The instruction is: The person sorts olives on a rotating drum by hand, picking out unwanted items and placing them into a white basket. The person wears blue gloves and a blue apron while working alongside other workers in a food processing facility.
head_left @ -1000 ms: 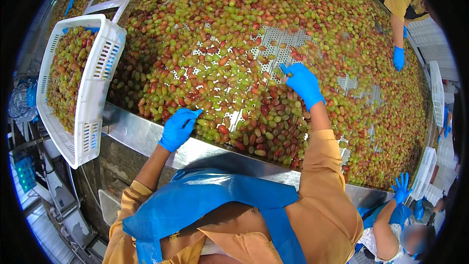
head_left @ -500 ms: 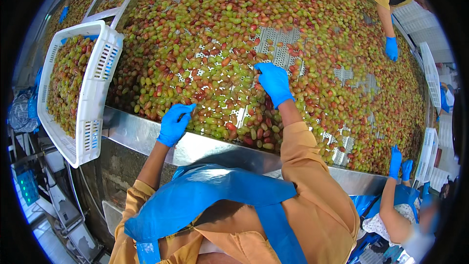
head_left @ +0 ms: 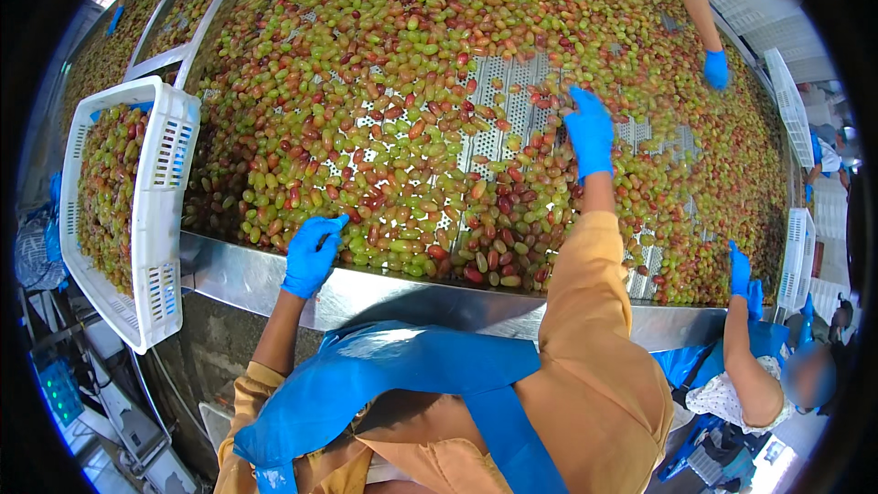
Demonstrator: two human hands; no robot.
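Over the fruit spread, my right hand point(head_left: 591, 135) in a blue glove reaches forward with its fingers apart, and I see nothing held in them. My left hand point(head_left: 312, 256), gloved the same, hovers near the front rim. Its fingers are bent and thumb and forefinger press together; whatever may be between them is too small to make out. Loose oval grapes point(head_left: 393, 220), green to dark red, lie in a thick layer below both hands. Between them shows a perforated metal surface point(head_left: 505, 96). Darker red grapes point(head_left: 498, 233) gather between my hands, close to the rim.
A shiny metal rim point(head_left: 402, 297) runs along my side. At the left, a white slotted crate point(head_left: 165, 210) full of grapes sits tilted at the edge. Blue-gloved hands of co-workers reach in at the far right point(head_left: 716, 70) and near right point(head_left: 740, 272). More white crates point(head_left: 797, 256) stand there.
My right hand has moved right and its fingers have spread out. My left hand has shifted slightly left and down, with thumb and forefinger still together. The view has shifted a little.
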